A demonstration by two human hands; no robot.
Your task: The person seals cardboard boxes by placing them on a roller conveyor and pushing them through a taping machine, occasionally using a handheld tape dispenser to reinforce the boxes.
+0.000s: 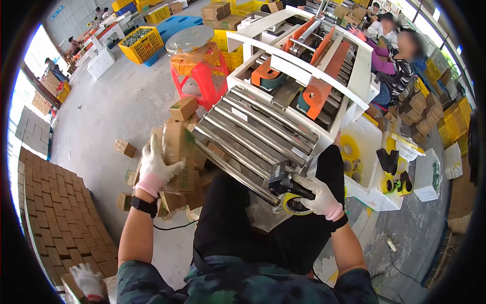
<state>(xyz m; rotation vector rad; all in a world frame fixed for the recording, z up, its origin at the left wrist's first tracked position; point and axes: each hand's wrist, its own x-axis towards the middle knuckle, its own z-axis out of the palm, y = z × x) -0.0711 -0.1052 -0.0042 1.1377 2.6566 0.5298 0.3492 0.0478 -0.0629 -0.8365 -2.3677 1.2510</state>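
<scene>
Black pistol-shaped plastic tool (284, 179) gripped in the white-gloved right hand (323, 195)
White-gloved left hand (158, 164) is clutching a brown cardboard box (179, 149) beside the shiny metal rollers (243, 133); one-handed grip, so honestly it could slip onto the loose brown cartons (173, 201) below.

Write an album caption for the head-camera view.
A gloved left hand grips a cardboard box while the right hand holds a black tape dispenser beside a roller conveyor.
</scene>
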